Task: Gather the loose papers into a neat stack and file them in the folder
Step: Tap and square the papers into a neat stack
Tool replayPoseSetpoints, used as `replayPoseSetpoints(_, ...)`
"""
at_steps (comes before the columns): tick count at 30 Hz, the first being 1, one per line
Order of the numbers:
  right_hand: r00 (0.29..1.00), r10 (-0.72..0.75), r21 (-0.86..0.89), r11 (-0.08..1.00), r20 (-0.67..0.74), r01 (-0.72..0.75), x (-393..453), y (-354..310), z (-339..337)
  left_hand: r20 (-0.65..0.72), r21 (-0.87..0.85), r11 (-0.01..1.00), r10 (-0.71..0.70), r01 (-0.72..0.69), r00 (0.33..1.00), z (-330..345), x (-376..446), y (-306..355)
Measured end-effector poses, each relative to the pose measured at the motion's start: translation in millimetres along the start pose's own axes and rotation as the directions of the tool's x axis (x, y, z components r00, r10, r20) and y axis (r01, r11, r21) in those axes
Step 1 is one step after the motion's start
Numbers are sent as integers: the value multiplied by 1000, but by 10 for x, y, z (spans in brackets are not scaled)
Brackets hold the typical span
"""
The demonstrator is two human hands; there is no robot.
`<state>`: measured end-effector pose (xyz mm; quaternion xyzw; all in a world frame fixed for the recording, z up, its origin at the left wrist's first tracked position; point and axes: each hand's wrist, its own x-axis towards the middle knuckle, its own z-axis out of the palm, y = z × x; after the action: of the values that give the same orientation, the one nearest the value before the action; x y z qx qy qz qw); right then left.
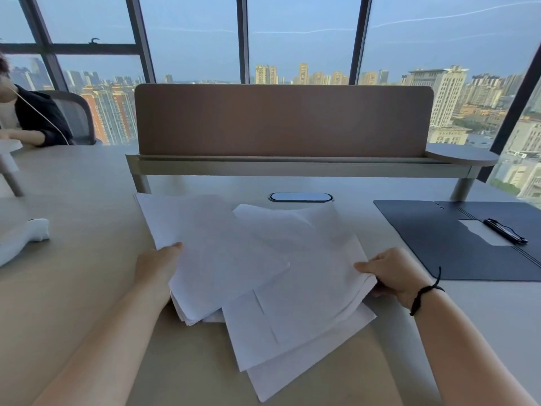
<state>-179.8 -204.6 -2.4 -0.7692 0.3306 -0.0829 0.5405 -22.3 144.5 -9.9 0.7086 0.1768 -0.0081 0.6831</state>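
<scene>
Thin, floppy papers [248,259] fan between both grips: right hand [392,276] pinches an edge, left hand [159,265] seemingly underneath

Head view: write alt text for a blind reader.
Two hands, left hand and right hand, grip the edges of fanned white papers on a desk. A dark folder lies open to the right, a pen on it.

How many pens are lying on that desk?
1. A black pen lies on the white slip on the open dark blue folder, at the desk's right side, beyond the right hand. Others could be hidden under the loose white papers.
</scene>
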Motion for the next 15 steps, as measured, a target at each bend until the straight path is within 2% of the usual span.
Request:
replayPoseSetpoints(4, 1000, 19, 77, 997, 10, -19, 41, 40, 32, 97, -60, 997, -33, 39, 995, -39, 54, 2)
replayPoseSetpoints(7, 995, 30, 154, 987, 91, -44, 35, 34, 115, 291, 32, 998, -63, 56, 955, 9, -111, 53)
replayPoseSetpoints(9, 984, 20, 149, 988, 176, -47, 16, 28, 133, 447, 163, 986, -114, 45, 887, 13, -258, 85)
replayPoseSetpoints(11, 964, 13, 113, 993, 267, -44, 1, 30, 130, 586, 255, 967, -172, 21, 792, 2, -345, 74)
replayPoseSetpoints(13, 942, 6, 92, 995, 335, -39, -1, 37, 125, 670, 285, 958, -186, -18, 719, 21, -371, 37)
replayPoseSetpoints(15, 916, -14, 101, 994, 401, -30, -13, 41, 123, 705, 271, 962, -179, -28, 687, 33, -384, 27)
